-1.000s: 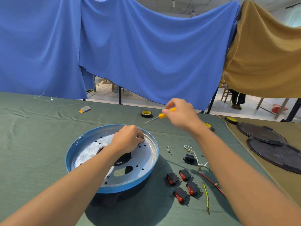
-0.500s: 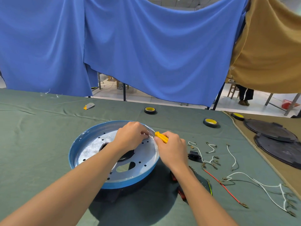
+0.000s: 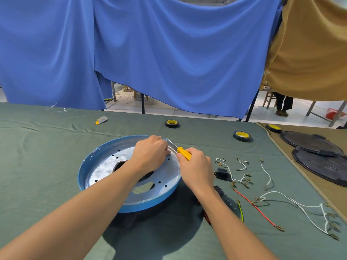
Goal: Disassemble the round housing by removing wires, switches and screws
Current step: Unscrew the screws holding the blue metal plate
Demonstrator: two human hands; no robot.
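A round blue housing (image 3: 88,166) with a silvery perforated plate inside lies on the green cloth. My left hand (image 3: 150,153) rests with curled fingers on the plate at its far right rim; what it pinches is hidden. My right hand (image 3: 195,166) grips a yellow-handled screwdriver (image 3: 183,152), its metal shaft pointing up-left across the rim beside my left fingers. Removed white wires (image 3: 268,177), a red wire (image 3: 257,209), a green-yellow wire (image 3: 241,211) and a black socket (image 3: 222,174) lie to the right. Black switches (image 3: 219,190) show partly beside my right forearm.
Two rolls of black-and-yellow tape (image 3: 171,123) (image 3: 241,136) lie farther back, a third (image 3: 274,127) on the brown cloth. Two dark round covers (image 3: 309,143) (image 3: 323,166) lie at the right. A small grey-and-orange item (image 3: 101,120) sits at the back left. Blue and tan drapes hang behind.
My right hand came down from above the table with the screwdriver to the housing's right rim, beside my left hand. My left hand stayed on the plate. The view shifted slightly.
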